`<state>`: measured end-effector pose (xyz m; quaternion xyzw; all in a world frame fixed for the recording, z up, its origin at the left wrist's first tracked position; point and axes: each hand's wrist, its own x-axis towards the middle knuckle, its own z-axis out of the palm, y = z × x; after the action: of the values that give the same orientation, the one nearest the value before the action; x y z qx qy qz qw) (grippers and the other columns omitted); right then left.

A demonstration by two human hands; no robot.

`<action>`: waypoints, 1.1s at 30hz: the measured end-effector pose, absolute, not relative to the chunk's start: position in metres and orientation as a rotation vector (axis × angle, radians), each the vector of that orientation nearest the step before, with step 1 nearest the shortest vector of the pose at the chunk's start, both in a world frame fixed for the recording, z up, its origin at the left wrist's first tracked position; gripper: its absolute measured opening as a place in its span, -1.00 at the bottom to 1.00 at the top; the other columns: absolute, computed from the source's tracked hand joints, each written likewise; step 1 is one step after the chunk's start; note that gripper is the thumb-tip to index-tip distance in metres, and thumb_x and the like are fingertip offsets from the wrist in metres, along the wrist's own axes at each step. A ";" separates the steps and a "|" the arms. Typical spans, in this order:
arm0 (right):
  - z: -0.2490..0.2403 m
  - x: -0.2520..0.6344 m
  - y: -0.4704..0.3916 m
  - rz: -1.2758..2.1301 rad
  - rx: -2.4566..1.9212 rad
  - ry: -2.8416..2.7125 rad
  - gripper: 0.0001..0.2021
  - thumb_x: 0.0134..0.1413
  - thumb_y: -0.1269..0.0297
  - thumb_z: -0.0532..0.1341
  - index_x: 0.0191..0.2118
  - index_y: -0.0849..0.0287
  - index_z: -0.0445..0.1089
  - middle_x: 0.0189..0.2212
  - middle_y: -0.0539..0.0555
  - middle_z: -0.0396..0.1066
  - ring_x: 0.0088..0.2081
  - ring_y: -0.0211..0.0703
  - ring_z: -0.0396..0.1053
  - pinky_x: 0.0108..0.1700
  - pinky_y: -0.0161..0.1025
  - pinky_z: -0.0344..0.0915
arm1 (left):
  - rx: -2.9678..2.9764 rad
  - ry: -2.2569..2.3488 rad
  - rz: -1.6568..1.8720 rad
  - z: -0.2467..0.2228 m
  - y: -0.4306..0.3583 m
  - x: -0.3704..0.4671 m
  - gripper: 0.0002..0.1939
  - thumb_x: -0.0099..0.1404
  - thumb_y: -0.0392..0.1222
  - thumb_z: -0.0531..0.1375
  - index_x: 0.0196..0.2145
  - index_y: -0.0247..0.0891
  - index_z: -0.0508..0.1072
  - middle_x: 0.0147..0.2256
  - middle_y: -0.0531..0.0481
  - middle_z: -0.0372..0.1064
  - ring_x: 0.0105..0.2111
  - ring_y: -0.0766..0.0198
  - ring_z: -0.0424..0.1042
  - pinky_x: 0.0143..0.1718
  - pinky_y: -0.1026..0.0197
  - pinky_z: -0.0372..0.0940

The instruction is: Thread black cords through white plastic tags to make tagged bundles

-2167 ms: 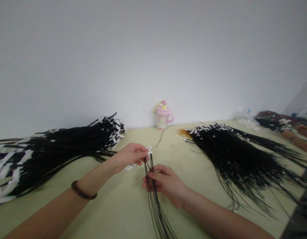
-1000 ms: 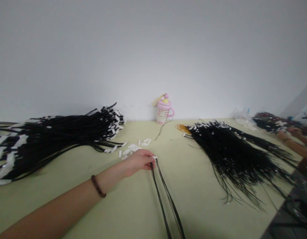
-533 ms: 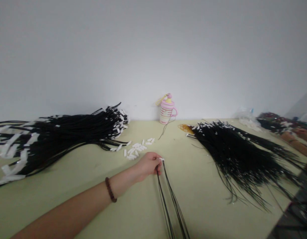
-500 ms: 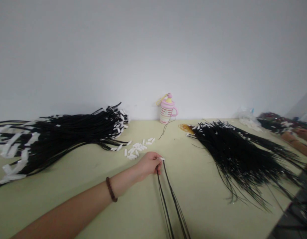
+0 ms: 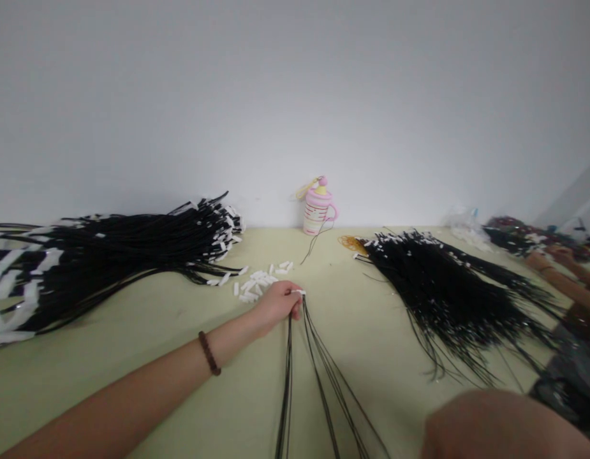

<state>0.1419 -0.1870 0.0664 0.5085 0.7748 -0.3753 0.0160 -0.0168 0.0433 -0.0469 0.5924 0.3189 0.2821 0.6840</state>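
Note:
My left hand (image 5: 279, 305), with a brown beaded bracelet (image 5: 209, 352) on its wrist, is closed in a pinch at mid-table. Between its fingers is a small white connector (image 5: 299, 292) at the top of several thin black wires (image 5: 314, 360). These wires hang apart in two groups and run down past the bottom edge. Just behind this hand lies a pile of small white connectors (image 5: 256, 280). A blurred, rounded part of my right arm (image 5: 505, 426) shows at the bottom right; my right hand itself is not visible.
A large bundle of black wires (image 5: 132, 248) with white ends lies left. Another black wire bundle (image 5: 433, 299) spreads on the right. A pink and white cup (image 5: 317, 210) stands against the wall. At far right are another person's hands (image 5: 543, 258) and a clear plastic bag (image 5: 462, 220).
My left hand has shifted slightly left and up in view, still pinching the connector. The wires below have spread wider. Part of my right arm has come into view at bottom right.

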 end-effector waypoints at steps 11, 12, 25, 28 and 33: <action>-0.016 0.125 0.052 -0.349 2.432 2.618 -0.68 -0.06 0.55 0.10 -0.14 0.24 0.38 -0.21 0.15 0.36 -0.28 -0.24 0.36 -0.17 -0.26 0.29 | 1.185 0.626 0.580 -0.037 0.039 -0.023 -0.94 0.07 -0.31 0.16 -0.51 -0.34 0.33 -0.60 0.09 0.25 -0.63 0.43 0.23 -0.43 0.13 0.37; -0.025 0.122 0.061 -0.302 2.424 2.633 -0.68 -0.07 0.55 0.10 -0.15 0.24 0.38 -0.17 0.17 0.33 -0.22 -0.21 0.35 -0.12 -0.24 0.26 | 1.178 0.619 0.574 -0.036 0.038 -0.023 -0.91 0.08 -0.29 0.16 -0.52 -0.34 0.32 -0.60 0.08 0.26 -0.63 0.42 0.23 -0.44 0.13 0.37; -0.032 0.140 0.013 -0.539 2.438 2.697 -0.87 -0.05 0.48 0.12 -0.32 0.25 0.36 -0.35 0.09 0.31 -0.29 -0.21 0.27 -0.16 -0.25 0.16 | 1.169 0.513 0.471 -0.033 0.041 -0.028 -0.92 0.09 -0.30 0.17 -0.40 -0.34 0.35 -0.55 0.03 0.34 -0.56 0.35 0.34 -0.40 0.17 0.31; -0.033 0.145 -0.023 -0.829 2.570 2.690 -0.90 -0.05 0.41 0.16 -0.34 0.23 0.36 -0.44 0.03 0.32 -0.38 -0.28 0.27 -0.27 -0.30 0.19 | 1.188 0.497 0.424 -0.029 0.040 -0.030 -0.87 0.13 -0.23 0.17 -0.36 -0.36 0.37 -0.50 -0.04 0.39 -0.50 0.29 0.40 -0.36 0.17 0.29; -0.033 0.152 -0.057 -1.552 2.926 2.437 -0.77 0.05 0.14 0.11 -0.26 0.20 0.22 -0.55 -0.05 0.30 -0.57 -0.33 0.30 -0.52 -0.36 0.21 | 1.183 0.488 0.403 -0.032 0.046 -0.030 -0.79 0.19 -0.12 0.13 -0.40 -0.35 0.40 -0.45 -0.06 0.40 -0.46 0.29 0.40 -0.34 0.19 0.28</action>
<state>0.1521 -0.0568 -0.0329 0.6294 0.5242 -0.3339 -0.4664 -0.0302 0.0456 -0.0322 0.5480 0.2260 0.1867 0.7834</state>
